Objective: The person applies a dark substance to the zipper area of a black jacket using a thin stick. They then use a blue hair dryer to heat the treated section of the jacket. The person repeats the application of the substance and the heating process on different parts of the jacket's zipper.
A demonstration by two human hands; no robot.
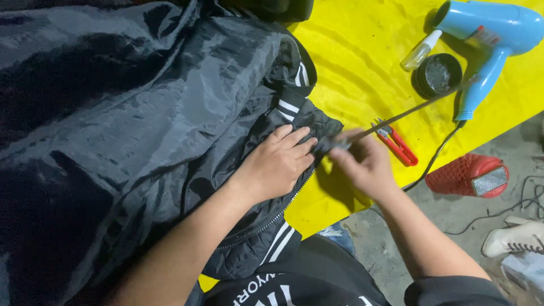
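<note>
Left hand [281, 160] lying flat and open, pinning the black jacket [141, 113] while I'm pinching a thin rod [413, 109] in right hand [365, 164]; I'm keeping fabric taut near the zipper [294, 195].

Right hand [362, 164] blurred; white shoe [514, 238] cut off.

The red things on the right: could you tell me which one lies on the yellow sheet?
The slim red-handled snips, beside the right hand; the bulkier red lamp-like object sits on bare floor.
</note>
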